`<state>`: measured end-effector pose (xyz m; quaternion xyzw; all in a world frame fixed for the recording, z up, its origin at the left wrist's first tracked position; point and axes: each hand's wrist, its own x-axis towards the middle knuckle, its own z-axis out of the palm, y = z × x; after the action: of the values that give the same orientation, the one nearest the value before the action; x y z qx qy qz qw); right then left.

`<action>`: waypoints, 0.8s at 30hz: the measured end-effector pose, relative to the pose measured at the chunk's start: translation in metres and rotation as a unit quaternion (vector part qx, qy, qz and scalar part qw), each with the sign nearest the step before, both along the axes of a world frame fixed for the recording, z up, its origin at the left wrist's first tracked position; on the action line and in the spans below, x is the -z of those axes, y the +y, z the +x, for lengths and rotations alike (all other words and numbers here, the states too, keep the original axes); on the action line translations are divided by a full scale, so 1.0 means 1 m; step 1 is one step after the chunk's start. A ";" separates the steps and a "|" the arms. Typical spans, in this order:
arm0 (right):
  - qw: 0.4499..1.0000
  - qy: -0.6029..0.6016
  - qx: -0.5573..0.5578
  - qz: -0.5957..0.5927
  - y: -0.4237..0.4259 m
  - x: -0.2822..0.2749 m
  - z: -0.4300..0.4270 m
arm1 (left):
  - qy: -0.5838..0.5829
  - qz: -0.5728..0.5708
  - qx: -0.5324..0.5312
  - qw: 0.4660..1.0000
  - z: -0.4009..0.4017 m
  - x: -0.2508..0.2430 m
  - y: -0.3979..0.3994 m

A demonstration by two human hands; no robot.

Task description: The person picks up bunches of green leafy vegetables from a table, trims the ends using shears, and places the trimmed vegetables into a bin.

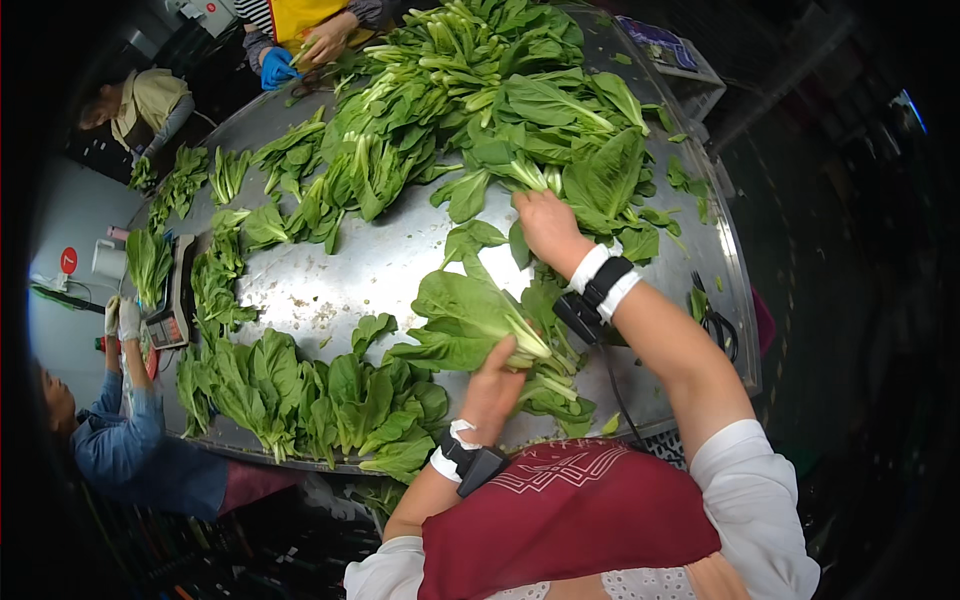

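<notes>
My left hand [499, 382] grips a bunch of leafy greens [472, 311] by its pale stems, the broad leaves pointing away to the left. Further out, my right hand [547, 225] reaches to the near edge of a large heap of greens [517, 97]. Its fingers touch pale stems [532, 174] there, but the fingertips are partly hidden, so I cannot tell whether they grip. Loose leaves and cut stems [555, 394] lie under and beside my left hand. Both wrists wear black devices on white bands.
A metal table [330, 289] carries rows of greens [322, 397] along its near and left sides. On the left stands a weighing scale [171, 300] with greens on it, before a gloved person [127, 427]. Another person's blue-gloved hand [277, 69] works at the far side. A cable [619, 394] hangs from my right wrist.
</notes>
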<state>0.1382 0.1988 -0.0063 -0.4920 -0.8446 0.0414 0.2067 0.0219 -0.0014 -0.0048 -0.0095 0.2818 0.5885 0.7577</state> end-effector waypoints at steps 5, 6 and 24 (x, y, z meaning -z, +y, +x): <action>0.997 -0.046 -0.029 -0.056 -0.017 -0.053 0.022 | 0.011 0.008 -0.002 1.000 -0.008 0.001 -0.007; 0.997 0.001 -0.045 -0.056 -0.025 -0.077 0.034 | -0.001 0.008 0.010 1.000 -0.009 0.000 -0.008; 0.839 0.402 -0.012 -0.367 -0.168 -0.043 0.069 | -0.050 0.122 0.060 0.989 0.002 -0.014 -0.009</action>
<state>0.2075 0.0307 0.0370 -0.4618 -0.6157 0.5452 0.3323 0.0234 -0.0107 0.0093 0.0707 0.1697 0.5704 0.8005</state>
